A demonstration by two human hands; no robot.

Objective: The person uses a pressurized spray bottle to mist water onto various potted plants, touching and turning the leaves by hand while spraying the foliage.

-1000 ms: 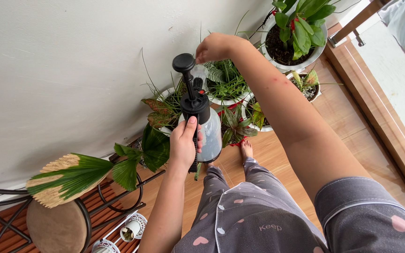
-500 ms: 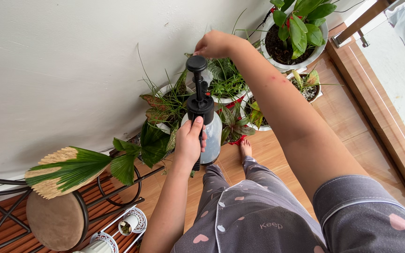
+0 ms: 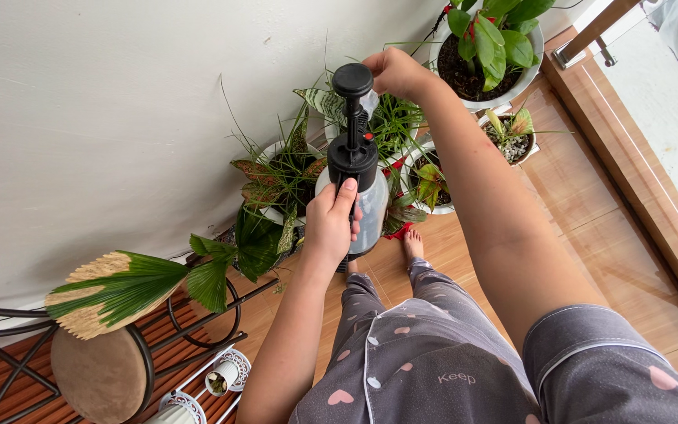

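Both hands work at a pump pressure sprayer [image 3: 361, 206] held up in front of the person's body. Left hand [image 3: 331, 224] grasps the sprayer around its black handle and trigger, thumb pressed up against the black cap, fingers wrapped round the far side. Above that hand, the clear bottle shows beside the palm, and the black pump rod rises to a round pump knob [image 3: 352, 79]. Right hand [image 3: 396, 72] sits just right of the knob, its fingers bunched together and touching or nearly touching the knob's edge; whether they actually pinch it cannot be told from this angle.

Far to the left of the left hand, and lower, a round tan stool [image 3: 96, 375] with a black metal frame stands on the wooden floor [image 3: 590, 204], with a dried fan-shaped palm leaf [image 3: 115, 290] above it. Below the left forearm, small white patterned pots [image 3: 225, 371] sit in a rack. Behind the sprayer, against the white wall [image 3: 119, 102], white pots hold grassy and red-veined leafy plants [image 3: 280, 177]. Beyond the right hand, a large white pot with broad green leaves [image 3: 496, 47] stands near the corner, and a small pot with pebbles [image 3: 512, 140] lies just right of the right forearm. Beneath both arms, the person's grey heart-print pyjamas [image 3: 425, 345] and one bare foot [image 3: 412, 245] show.
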